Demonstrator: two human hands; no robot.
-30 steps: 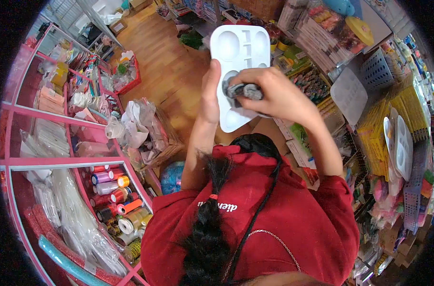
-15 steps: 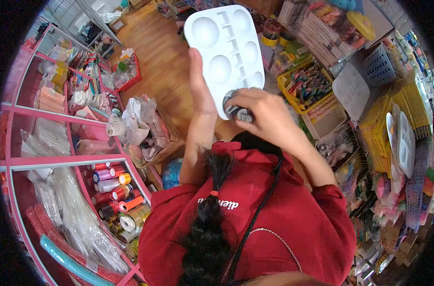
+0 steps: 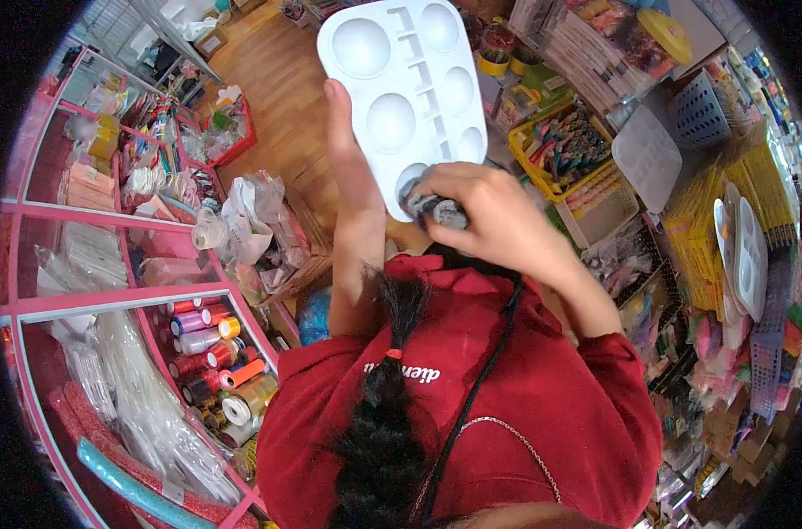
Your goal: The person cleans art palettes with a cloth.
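Observation:
A white plastic paint palette (image 3: 407, 141) with round wells and a notched strip is held up before my chest. My left hand (image 3: 357, 163) grips it along the left edge, thumb showing beside the rim and the other fingers hidden behind. Bunched in my right hand (image 3: 498, 207) is a dark grey cloth (image 3: 438, 212), pressed against the palette's near end, over the lowest large well. The curled fingers cover part of the cloth.
Pink-framed shelving (image 3: 119, 304) on the left holds ribbon spools (image 3: 202, 335) and plastic-wrapped goods. A red basket (image 3: 233, 141) stands on the wooden floor (image 3: 268, 66). To the right are a yellow basket (image 3: 559, 145), a blue perforated basket (image 3: 702, 115) and more white palettes (image 3: 751, 264).
The palette and both hands have shifted slightly left and up in view. My right hand has moved the cloth a little left on the palette's near end.

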